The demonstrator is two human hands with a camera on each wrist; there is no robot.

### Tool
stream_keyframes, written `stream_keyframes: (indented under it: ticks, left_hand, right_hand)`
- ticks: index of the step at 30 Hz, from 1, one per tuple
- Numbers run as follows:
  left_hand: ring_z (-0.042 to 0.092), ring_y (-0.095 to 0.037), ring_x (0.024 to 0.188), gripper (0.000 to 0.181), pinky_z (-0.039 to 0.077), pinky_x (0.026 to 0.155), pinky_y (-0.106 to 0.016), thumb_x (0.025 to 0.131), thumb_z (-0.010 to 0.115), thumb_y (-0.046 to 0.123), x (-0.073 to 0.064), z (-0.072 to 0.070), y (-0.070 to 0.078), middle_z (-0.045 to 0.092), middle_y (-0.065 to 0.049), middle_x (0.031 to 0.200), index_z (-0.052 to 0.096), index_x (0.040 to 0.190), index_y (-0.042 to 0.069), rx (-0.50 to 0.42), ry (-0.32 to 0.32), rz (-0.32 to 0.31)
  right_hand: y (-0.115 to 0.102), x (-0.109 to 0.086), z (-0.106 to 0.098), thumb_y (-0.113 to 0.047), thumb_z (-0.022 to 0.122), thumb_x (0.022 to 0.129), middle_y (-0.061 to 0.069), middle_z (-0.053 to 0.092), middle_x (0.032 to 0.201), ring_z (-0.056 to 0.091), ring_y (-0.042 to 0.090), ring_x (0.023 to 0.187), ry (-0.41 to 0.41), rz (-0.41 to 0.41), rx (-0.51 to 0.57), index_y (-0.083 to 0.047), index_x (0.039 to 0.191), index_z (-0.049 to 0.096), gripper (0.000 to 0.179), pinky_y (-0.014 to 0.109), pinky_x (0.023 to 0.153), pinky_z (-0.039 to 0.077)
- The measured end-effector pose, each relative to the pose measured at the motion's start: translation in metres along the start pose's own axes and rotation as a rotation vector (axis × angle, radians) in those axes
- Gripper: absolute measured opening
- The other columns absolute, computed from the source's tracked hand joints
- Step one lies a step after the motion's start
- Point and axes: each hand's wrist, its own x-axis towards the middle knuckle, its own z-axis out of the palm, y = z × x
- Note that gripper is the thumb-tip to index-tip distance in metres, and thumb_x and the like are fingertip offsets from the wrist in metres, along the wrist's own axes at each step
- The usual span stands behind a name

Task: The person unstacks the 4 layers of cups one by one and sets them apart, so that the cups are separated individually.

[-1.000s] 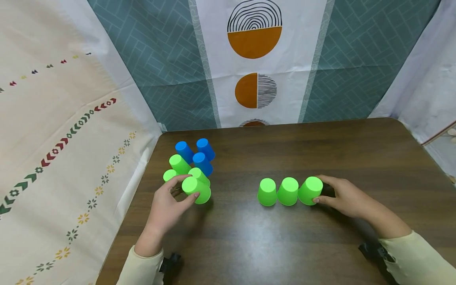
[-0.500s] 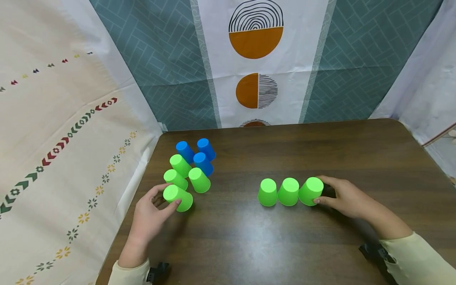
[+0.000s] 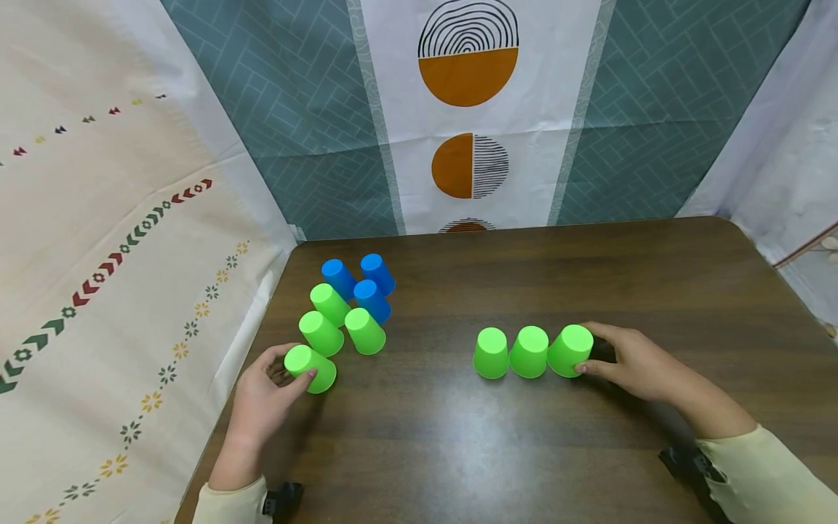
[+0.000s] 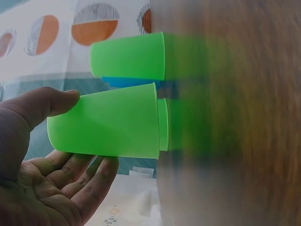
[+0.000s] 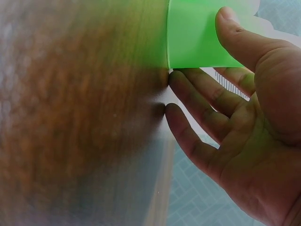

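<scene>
My left hand [image 3: 255,404] holds an upside-down green plastic cup [image 3: 310,370] at the left of the table, thumb on one side and fingers on the other. In the left wrist view this cup [image 4: 103,122] has its rim towards the tabletop; whether it touches the wood I cannot tell. Over on the right, my right hand [image 3: 631,364] grips the rightmost green cup [image 3: 570,351] of a row of three, all standing mouth down. The thumb presses that cup [image 5: 197,37] in the right wrist view, with two fingertips close to the table. Beside it stand the middle cup [image 3: 529,353] and the left cup [image 3: 491,354].
Beyond my left hand, three green cups stand close together, the nearest green cup [image 3: 321,335] just past the held one. Three blue cups [image 3: 372,302] stand behind them. The brown wooden table [image 3: 445,437] meets patterned cloth [image 3: 314,131] at its back and left edges.
My left hand has moved left and slightly nearer with its green cup, away from the other green cups, uncovering them. My right hand and its row have stayed put.
</scene>
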Motion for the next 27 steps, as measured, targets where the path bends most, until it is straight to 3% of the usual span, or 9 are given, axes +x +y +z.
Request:
stream_keyframes:
  ticks: [10,20,27]
  left_hand:
    - [0.068,-0.030,0.115,0.047,0.056,0.089,-0.019,0.090,0.085,0.012,0.0054,-0.0005,-0.0093,0.070,-0.016,0.125,0.064,0.131,0.001,0.025,-0.016,-0.022]
    - [0.068,-0.037,0.118,0.050,0.058,0.096,-0.043,0.093,0.082,0.014,0.0069,-0.0029,-0.0068,0.067,-0.023,0.129,0.060,0.135,-0.002,0.028,-0.057,-0.038]
    - [0.068,-0.037,0.117,0.050,0.059,0.095,-0.041,0.093,0.081,0.014,0.0083,-0.0023,-0.0073,0.067,-0.022,0.129,0.059,0.135,-0.001,0.060,-0.065,-0.056]
  right_hand:
    - [-0.0001,0.0011,0.0004,-0.038,0.084,0.090,-0.005,0.071,0.123,0.064,0.032,0.123,0.002,-0.011,-0.001,-0.016,0.134,0.065,0.053,0.062,0.102,0.049]
    - [0.0005,0.0007,0.0004,-0.039,0.084,0.090,-0.004,0.071,0.123,0.064,0.033,0.123,0.000,-0.001,0.001,-0.016,0.135,0.064,0.055,0.062,0.101,0.049]
    - [0.0009,0.0002,-0.0001,-0.040,0.083,0.090,0.000,0.070,0.126,0.063,0.037,0.125,-0.005,0.008,0.001,-0.014,0.137,0.064,0.057,0.065,0.101,0.049]
